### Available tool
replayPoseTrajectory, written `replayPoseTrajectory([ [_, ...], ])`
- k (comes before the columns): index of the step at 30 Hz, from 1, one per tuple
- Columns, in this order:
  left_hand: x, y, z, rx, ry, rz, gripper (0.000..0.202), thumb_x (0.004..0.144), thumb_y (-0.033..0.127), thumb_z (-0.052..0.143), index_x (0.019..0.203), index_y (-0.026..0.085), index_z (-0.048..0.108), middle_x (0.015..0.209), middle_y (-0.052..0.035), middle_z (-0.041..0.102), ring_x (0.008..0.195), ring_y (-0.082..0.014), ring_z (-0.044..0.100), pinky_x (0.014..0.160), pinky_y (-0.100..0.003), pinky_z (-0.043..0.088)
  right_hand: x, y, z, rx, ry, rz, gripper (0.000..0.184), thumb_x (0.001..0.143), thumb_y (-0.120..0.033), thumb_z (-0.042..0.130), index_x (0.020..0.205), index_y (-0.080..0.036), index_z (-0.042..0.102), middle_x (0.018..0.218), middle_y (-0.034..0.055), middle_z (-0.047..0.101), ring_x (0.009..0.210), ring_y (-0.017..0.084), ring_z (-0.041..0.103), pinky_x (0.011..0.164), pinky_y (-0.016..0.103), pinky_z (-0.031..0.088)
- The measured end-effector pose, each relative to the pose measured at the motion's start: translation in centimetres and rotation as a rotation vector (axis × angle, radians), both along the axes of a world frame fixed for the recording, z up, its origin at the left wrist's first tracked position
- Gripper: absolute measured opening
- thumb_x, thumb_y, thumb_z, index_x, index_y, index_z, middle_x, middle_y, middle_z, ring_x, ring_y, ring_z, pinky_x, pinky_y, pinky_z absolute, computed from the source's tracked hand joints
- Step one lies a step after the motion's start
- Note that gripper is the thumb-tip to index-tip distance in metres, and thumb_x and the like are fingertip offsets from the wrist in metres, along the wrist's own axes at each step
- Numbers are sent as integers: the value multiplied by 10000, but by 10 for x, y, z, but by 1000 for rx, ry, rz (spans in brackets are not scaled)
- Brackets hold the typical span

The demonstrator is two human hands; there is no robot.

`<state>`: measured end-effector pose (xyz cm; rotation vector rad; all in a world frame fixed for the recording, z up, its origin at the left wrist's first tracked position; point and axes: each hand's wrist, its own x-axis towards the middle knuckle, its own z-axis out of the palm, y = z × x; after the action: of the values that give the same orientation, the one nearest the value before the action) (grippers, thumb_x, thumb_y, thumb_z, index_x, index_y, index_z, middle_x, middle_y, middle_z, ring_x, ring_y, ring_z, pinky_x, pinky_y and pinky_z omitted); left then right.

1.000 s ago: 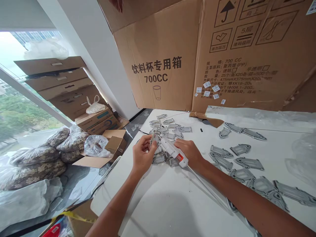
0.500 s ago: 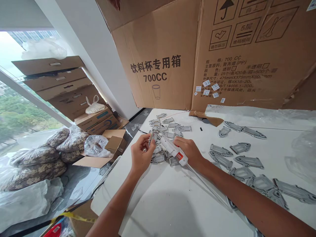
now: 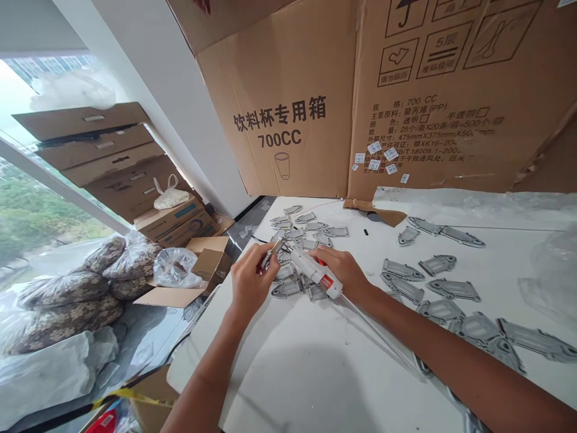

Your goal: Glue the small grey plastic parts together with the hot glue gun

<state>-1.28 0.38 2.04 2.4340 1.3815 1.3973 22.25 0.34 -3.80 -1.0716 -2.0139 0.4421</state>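
Pinched in my left hand (image 3: pixel 252 273) is a small grey plastic piece (image 3: pixel 271 251), tilted up on its edge above the table. My right hand (image 3: pixel 345 273) is wrapped round a white hot glue gun (image 3: pixel 315 272) with red parts. Its nozzle points left and lies close by the piece; I cannot tell whether they touch. Below and behind both hands lie several similar grey plastic pieces (image 3: pixel 288 287). More grey frame-like pieces (image 3: pixel 454 290) are spread over the right side of the table, partly overlapping.
The white table (image 3: pixel 288 373) is backed by a large cardboard box (image 3: pixel 293 72) bearing small stickers. A white cord (image 3: pixel 376 334) trails from the glue gun under my right forearm. Clear plastic (image 3: pixel 552 282) lies at far right. Filled bags (image 3: pixel 67 294) and an open carton (image 3: pixel 210 264) stand left.
My left hand has shifted slightly left and turned the grey piece from facing me to edge-on. The glue gun stays nearly in place, and the view has shifted a little.
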Motion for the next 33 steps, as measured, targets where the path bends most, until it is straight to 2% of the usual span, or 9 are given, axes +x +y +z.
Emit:
replayPoseTrajectory([
  [4,-6,3,-1,57,117,5,195,986,230,595,1119,225,737,748,2,586,622,-140,483,657,-269,404,2,2,-2,-9,-27,7,358,865,-162,623,1214,-233,663,1043,40,721,856,203,658,711,278,416],
  [7,-11,4,0,25,210,-18,242,1008,240,571,1194,237,726,849,-28,668,668,-148,537,716,-274,433,2,3,-3,-19,-45,-8,425,834,-170,643,1253,-241,642,1110,47,738,902,218,680,722,283,431],
  [11,-12,4,1,-26,257,-65,259,1024,251,550,1218,241,722,876,-41,665,728,-164,575,766,-283,445,1,2,-3,-31,-88,-11,484,804,-196,665,1285,-230,621,1182,69,732,944,245,696,719,295,441],
  [13,-12,6,2,-46,195,-53,251,1022,269,558,1204,235,726,856,-34,654,704,-159,553,740,-279,440,0,1,-2,-27,-70,-7,483,819,-193,652,1298,-226,609,1172,71,731,925,239,694,730,299,448],
  [17,-18,13,2,-119,-51,66,267,988,349,620,1189,225,745,867,-30,696,669,-151,547,707,-275,442,2,-1,2,-27,15,-31,437,825,-147,620,1253,-234,618,1027,41,725,812,205,655,733,289,448],
  [20,-23,21,-2,-310,-350,105,332,934,447,687,1159,214,763,873,-32,737,728,-167,635,676,-261,443,4,-2,4,-26,32,-35,452,817,-123,611,1255,-236,614,1016,39,719,816,206,650,741,290,448],
  [23,-21,23,-6,-474,-589,58,387,866,489,764,1115,194,764,838,-38,748,780,-179,666,657,-248,429,3,-2,5,-20,21,-39,454,814,-119,615,1252,-234,607,1043,47,717,852,216,659,750,296,449],
  [29,-4,13,1,-605,-727,-43,368,785,455,847,1004,170,767,884,-63,755,714,-141,605,594,-230,446,3,-1,-1,10,55,-57,414,825,-101,593,1216,-236,612,1026,41,699,858,213,654,758,297,448],
  [33,3,7,3,-661,-756,-111,319,776,417,854,957,173,756,918,-58,734,745,-139,614,603,-224,494,3,-2,-2,26,70,-47,384,840,-112,589,1202,-240,605,1019,39,687,841,210,636,750,295,442],
])
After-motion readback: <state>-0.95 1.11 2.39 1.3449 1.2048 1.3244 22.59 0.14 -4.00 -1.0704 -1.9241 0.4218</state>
